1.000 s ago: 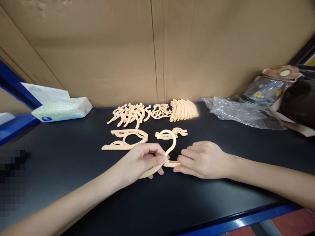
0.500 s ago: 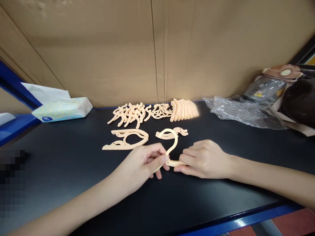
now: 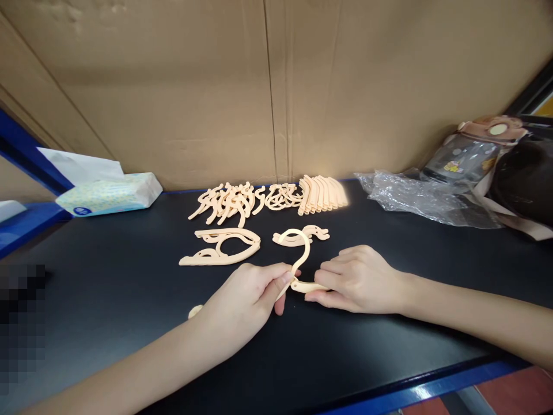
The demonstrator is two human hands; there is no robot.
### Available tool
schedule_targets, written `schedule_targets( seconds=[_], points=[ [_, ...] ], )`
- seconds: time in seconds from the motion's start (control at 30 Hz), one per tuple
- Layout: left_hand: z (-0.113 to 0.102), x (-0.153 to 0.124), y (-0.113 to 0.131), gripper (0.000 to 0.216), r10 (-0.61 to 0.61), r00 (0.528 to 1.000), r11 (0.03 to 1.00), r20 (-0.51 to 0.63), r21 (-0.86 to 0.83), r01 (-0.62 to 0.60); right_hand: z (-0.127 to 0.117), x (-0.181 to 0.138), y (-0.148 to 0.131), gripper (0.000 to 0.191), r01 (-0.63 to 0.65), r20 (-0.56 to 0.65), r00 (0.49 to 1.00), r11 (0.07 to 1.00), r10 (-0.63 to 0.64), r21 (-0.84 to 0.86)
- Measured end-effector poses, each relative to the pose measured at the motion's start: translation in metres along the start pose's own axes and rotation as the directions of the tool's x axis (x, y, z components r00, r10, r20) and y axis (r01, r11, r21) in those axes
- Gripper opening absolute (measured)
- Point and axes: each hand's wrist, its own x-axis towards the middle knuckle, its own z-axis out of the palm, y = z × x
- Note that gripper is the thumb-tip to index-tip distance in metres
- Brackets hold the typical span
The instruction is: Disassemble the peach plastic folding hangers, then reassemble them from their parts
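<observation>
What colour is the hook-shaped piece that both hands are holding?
Pale peach, with no pattern. The hook piece shows best in the head view.

Black blue-edged table (image 3: 389, 357) against brown cardboard wall (image 3: 268, 86)

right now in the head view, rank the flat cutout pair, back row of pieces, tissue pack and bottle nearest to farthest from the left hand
1. flat cutout pair, just beyond left hand
2. back row of pieces, centre back
3. tissue pack, far left
4. bottle, far right
</observation>
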Motion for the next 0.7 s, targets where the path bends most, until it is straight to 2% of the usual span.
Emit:
schedule_targets(
  seconds=[0.33,0.43,0.57,0.7],
  points=[
    [0.0007,-0.0008,-0.0012,0.047,0.03,1.0,0.999,0.003,0.044,-0.03,-0.0017,0.0007,0.0041,0.043,-0.047,0.107,0.994,0.994,0.036,0.098],
    [0.0013,0.0002,-0.0028,0.047,0.045,0.999,0.997,-0.006,0.069,-0.044,-0.0005,0.0008,0.0053,0.043,-0.043,0.089,0.995,0.994,0.034,0.101],
    [0.0026,0.0004,-0.0044,0.043,0.131,0.991,0.985,-0.026,0.117,-0.127,-0.0008,0.001,0.0063,0.042,-0.02,0.078,0.997,0.995,0.012,0.103],
    [0.0014,0.0019,-0.0048,0.038,0.123,0.992,0.984,0.021,0.125,-0.124,-0.003,0.0007,0.0069,0.042,0.01,0.063,0.998,0.993,-0.017,0.119]
  ],
)
